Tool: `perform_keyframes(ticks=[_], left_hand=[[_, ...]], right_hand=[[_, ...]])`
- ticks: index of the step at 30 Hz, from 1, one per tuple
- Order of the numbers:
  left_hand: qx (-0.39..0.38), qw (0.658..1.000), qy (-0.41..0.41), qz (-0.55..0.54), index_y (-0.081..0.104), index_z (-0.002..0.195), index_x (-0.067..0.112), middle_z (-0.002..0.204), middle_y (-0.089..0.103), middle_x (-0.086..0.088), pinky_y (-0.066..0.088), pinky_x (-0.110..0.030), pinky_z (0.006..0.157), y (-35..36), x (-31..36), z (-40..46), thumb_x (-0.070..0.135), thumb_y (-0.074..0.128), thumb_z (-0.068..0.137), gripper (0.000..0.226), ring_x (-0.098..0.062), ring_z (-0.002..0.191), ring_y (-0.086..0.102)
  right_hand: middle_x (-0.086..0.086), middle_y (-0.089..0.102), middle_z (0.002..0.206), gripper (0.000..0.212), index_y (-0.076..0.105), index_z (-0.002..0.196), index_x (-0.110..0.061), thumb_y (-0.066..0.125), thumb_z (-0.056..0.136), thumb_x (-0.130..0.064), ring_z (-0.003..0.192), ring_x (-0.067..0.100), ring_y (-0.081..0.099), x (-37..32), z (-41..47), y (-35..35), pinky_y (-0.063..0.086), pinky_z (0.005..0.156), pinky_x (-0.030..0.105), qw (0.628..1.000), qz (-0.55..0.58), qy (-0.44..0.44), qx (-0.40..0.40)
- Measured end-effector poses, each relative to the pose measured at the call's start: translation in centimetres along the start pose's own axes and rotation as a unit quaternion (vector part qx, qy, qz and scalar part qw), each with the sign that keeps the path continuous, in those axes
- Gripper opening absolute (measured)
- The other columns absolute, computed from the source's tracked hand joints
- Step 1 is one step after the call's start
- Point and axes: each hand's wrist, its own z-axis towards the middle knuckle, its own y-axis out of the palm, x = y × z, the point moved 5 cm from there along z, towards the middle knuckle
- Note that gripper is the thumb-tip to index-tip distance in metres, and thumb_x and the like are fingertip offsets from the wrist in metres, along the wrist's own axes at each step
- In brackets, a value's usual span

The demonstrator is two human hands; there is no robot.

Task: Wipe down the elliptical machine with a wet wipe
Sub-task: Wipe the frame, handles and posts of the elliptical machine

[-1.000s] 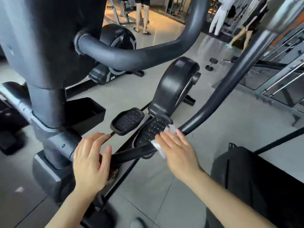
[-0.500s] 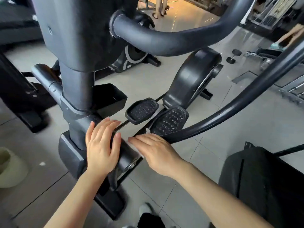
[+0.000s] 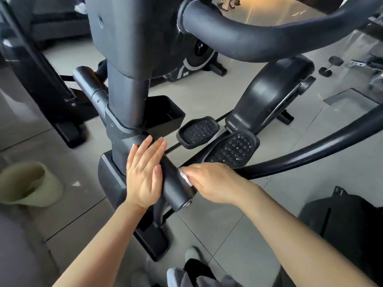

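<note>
1. I judge the step in hand to be wiping the low crossbar of the elliptical machine, the thick black tube that sticks out near the base of the column.
2. My right hand presses the wet wipe against the right side of that tube; only a white corner of the wipe shows past my fingertips, so I cannot tell how the rest is folded underneath.
3. My left hand lies flat on top of the same tube with straight fingers, grasping nothing, just steadying it.
4. The next move, as I see it, calls for sliding the wipe along and around the tube toward its end cap, keeping pressure on, then going on to the studded pedals just beyond.
5. There is no work surface here; the machine stands on a grey tiled floor.
6. Around it: a pale green bin to the left, a dumbbell far right, another exercise bike behind, and a black bag at lower right.
</note>
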Motion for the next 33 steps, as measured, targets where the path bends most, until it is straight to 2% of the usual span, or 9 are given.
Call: perform_keyframes(ticks=[4, 8, 11, 14, 19, 22, 24, 28, 33], left_hand=[[-0.009, 1.0, -0.004, 0.004, 0.056, 0.134, 0.005, 0.141, 0.053, -0.007, 0.018, -0.041, 0.118, 0.1, -0.3, -0.1, 0.033, 0.014, 0.102, 0.06, -0.025, 0.139, 0.039], [0.0, 1.0, -0.014, -0.005, 0.052, 0.136, 0.003, 0.144, 0.05, -0.01, 0.018, -0.042, 0.118, 0.2, -0.4, 0.0, 0.036, 0.013, 0.102, 0.062, -0.026, 0.14, 0.038], [0.012, 0.999, -0.028, -0.01, 0.041, 0.142, -0.002, 0.15, 0.04, -0.013, 0.016, -0.045, 0.119, 0.3, -0.5, -0.3, 0.038, 0.012, 0.103, 0.063, -0.029, 0.144, 0.031], [0.005, 0.999, -0.042, -0.011, 0.029, 0.147, -0.002, 0.154, 0.031, -0.016, 0.016, -0.051, 0.119, 0.4, -0.7, -0.5, 0.04, 0.012, 0.103, 0.063, -0.028, 0.148, 0.022], [0.011, 0.999, -0.05, -0.003, 0.029, 0.147, -0.001, 0.154, 0.032, -0.018, 0.021, -0.057, 0.117, 0.2, -1.6, -0.8, 0.041, 0.012, 0.104, 0.062, -0.029, 0.148, 0.022], [0.015, 0.999, -0.049, 0.003, 0.033, 0.145, -0.001, 0.152, 0.034, -0.016, 0.019, -0.051, 0.119, 0.2, -1.7, -0.8, 0.042, 0.012, 0.104, 0.062, -0.028, 0.147, 0.023], [0.02, 0.998, -0.053, 0.005, 0.034, 0.144, 0.0, 0.152, 0.035, -0.015, 0.018, -0.049, 0.119, 0.2, -1.6, -0.6, 0.042, 0.012, 0.104, 0.062, -0.027, 0.147, 0.023], [0.007, 0.998, -0.061, -0.009, 0.035, 0.144, 0.006, 0.152, 0.034, -0.013, 0.015, -0.048, 0.12, 0.3, -1.6, -0.7, 0.043, 0.013, 0.104, 0.059, -0.026, 0.147, 0.022], [-0.073, 0.997, -0.027, -0.005, 0.037, 0.145, 0.01, 0.154, 0.034, -0.007, 0.006, -0.038, 0.122, -1.0, -2.1, -1.1, 0.029, 0.033, 0.099, 0.05, -0.022, 0.149, 0.018]], right_hand=[[-0.009, 0.043, 0.079, 0.017, 0.039, 0.086, -0.023, 0.039, 0.095, -0.009, 0.077, 0.018, 0.042, 1.1, -1.6, -0.2, 0.034, 0.066, 0.034, 0.999, -0.041, -0.002, 0.001], [-0.004, 0.056, 0.114, 0.04, 0.043, 0.132, -0.017, 0.047, 0.093, -0.008, 0.101, 0.02, 0.054, 2.6, -3.6, 0.2, 0.046, 0.089, 0.036, 0.993, -0.115, -0.014, 0.015], [-0.005, 0.057, 0.1, 0.017, 0.049, 0.11, -0.02, 0.033, 0.103, -0.021, 0.097, 0.023, 0.055, 1.2, -1.5, -0.2, 0.045, 0.083, 0.041, 1.0, -0.028, -0.005, 0.003], [-0.002, 0.053, 0.084, 0.022, 0.035, 0.083, -0.025, 0.028, 0.104, -0.025, 0.087, 0.028, 0.057, -0.5, 1.0, 0.1, 0.034, 0.068, 0.035, 0.999, 0.024, 0.022, -0.001], [0.001, 0.065, 0.097, 0.039, 0.059, 0.107, -0.013, 0.023, 0.099, -0.025, 0.09, 0.023, 0.061, -0.5, -1.3, 1.0, 0.046, 0.081, 0.033, 0.992, 0.002, -0.009, 0.126], [-0.003, 0.061, 0.114, 0.035, 0.055, 0.124, -0.016, 0.044, 0.09, -0.016, 0.109, 0.017, 0.058, 1.5, -3.8, 1.0, 0.043, 0.099, 0.028, 0.989, -0.055, -0.022, 0.132], [-0.004, 0.061, 0.113, 0.036, 0.057, 0.122, -0.016, 0.05, 0.087, -0.018, 0.108, 0.017, 0.059, 1.8, -4.4, 0.5, 0.046, 0.096, 0.027, 0.987, -0.074, -0.023, 0.142], [0.0, 0.063, 0.091, 0.041, 0.061, 0.101, -0.015, 0.023, 0.099, -0.03, 0.086, 0.024, 0.061, -0.9, -1.4, 0.2, 0.052, 0.078, 0.037, 0.991, -0.052, 0.044, 0.118], [0.008, 0.065, 0.104, 0.053, 0.057, 0.103, -0.013, 0.014, 0.103, -0.044, 0.1, 0.03, 0.06, -2.5, 3.4, 1.1, 0.043, 0.083, 0.038, 0.983, 0.032, 0.166, 0.072]])
